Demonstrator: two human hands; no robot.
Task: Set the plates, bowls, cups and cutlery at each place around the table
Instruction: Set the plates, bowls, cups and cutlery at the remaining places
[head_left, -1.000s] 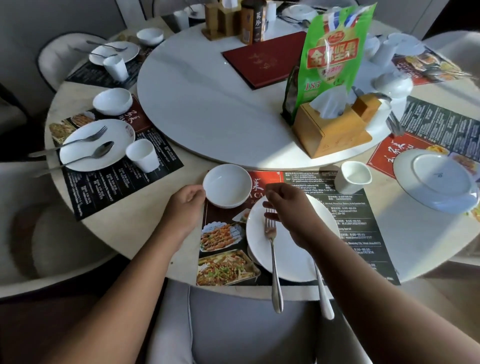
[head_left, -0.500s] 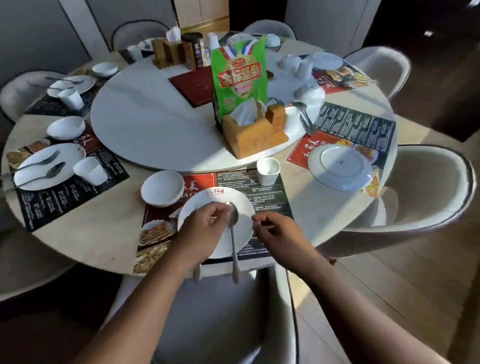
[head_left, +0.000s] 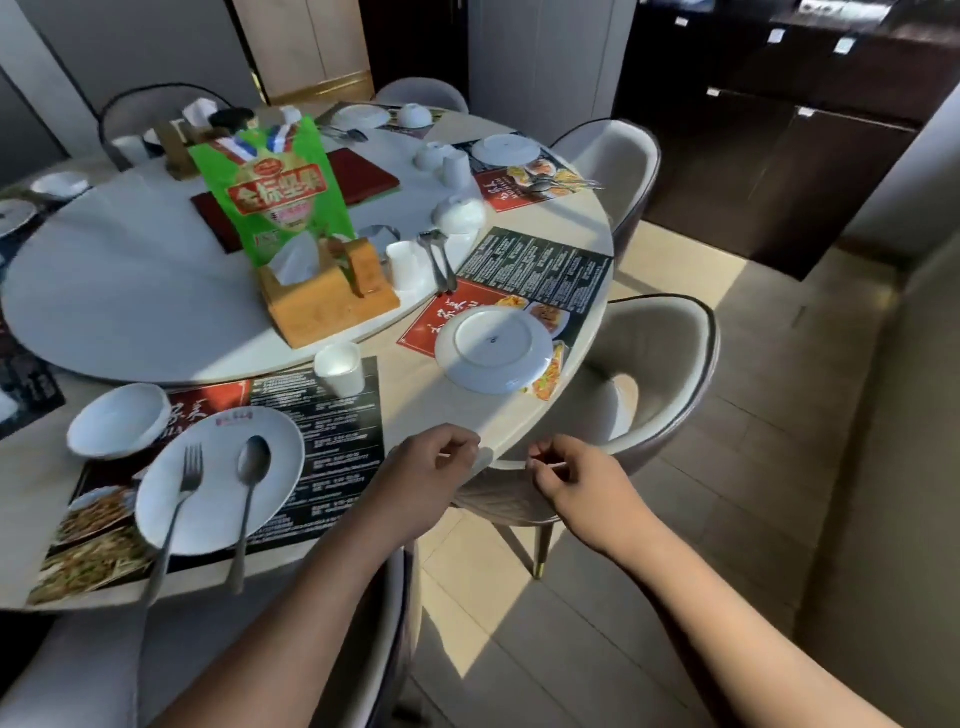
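At the near place a white plate (head_left: 280, 457) carries a fork (head_left: 179, 499) and a spoon (head_left: 249, 493) side by side, handles over the table edge. A white bowl (head_left: 117, 427) sits to its left and a cup (head_left: 338, 368) behind it on the placemat. The place to the right has an upside-down plate (head_left: 493, 347) on its placemat. On the turntable edge stand a bowl (head_left: 460, 214), a cup (head_left: 404, 264) and loose cutlery (head_left: 440, 260). My left hand (head_left: 428, 470) hovers at the table edge, fingers curled, holding nothing. My right hand (head_left: 576, 480) hangs beside it over a chair, also curled and empty.
A white turntable (head_left: 130, 291) holds a green snack bag (head_left: 275, 192), a wooden tissue box (head_left: 330, 299) and a red menu (head_left: 363, 176). Padded chairs (head_left: 660, 374) ring the table. Further places at the back (head_left: 506, 149) hold plates and cups. Tiled floor lies to the right.
Both hands have let go of the fork and spoon, now lying on the near plate, and moved right to the table edge. The view has swung right toward the neighbouring place.
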